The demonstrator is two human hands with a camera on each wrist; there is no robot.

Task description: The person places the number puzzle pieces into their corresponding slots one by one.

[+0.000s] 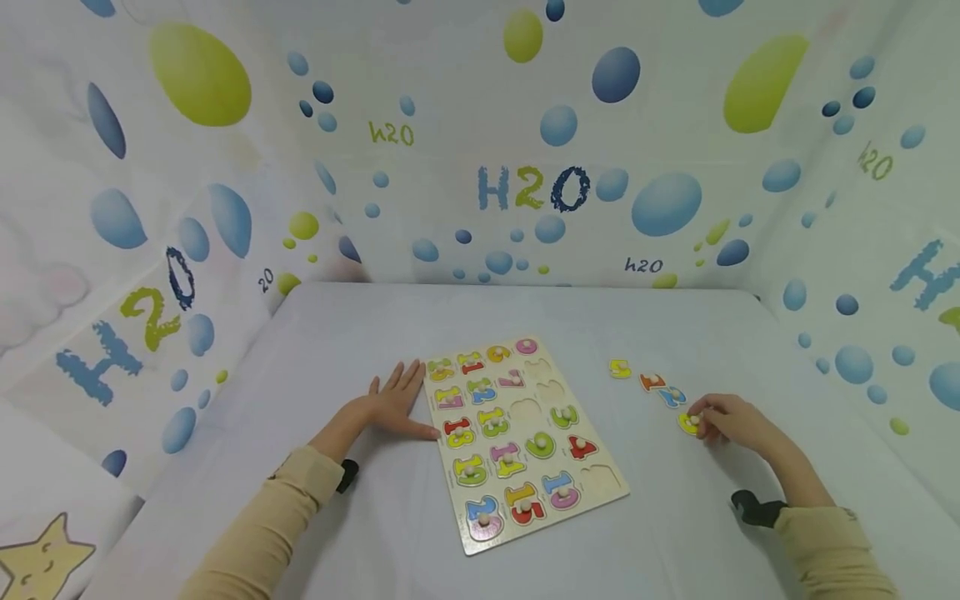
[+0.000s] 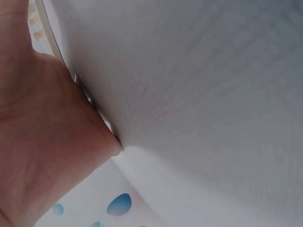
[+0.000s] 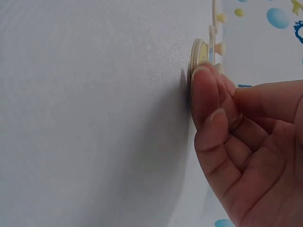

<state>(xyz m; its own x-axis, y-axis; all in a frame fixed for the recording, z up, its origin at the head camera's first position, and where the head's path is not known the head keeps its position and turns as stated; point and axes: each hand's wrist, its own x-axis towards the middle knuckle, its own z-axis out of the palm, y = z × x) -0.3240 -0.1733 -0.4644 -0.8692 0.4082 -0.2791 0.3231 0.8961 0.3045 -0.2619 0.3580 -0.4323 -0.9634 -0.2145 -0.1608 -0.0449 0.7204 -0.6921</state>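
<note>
My left hand [image 1: 393, 404] lies with spread, straight fingers against the left edge of a wooden number puzzle board [image 1: 600, 482], its thumb at the rim. Brightly coloured number pieces with small knobs fill most of the board, while several recesses are bare. To the right of the board, my right hand [image 1: 735, 421] pinches a yellow number piece [image 1: 687, 423] between thumb and fingers. The right wrist view has this yellow piece [image 3: 202, 49] standing close to the white cloth, fingertips around its knob. Which number it bears is hidden by the fingers.
A blue 2 piece [image 1: 672, 396], a red-orange 1 piece [image 1: 652, 382] and a yellow 5 piece [image 1: 620, 368] lie in a line beyond my right hand. White cloth [image 1: 360, 333] covers the table. Patterned white curtains [image 1: 465, 108] enclose the back and sides.
</note>
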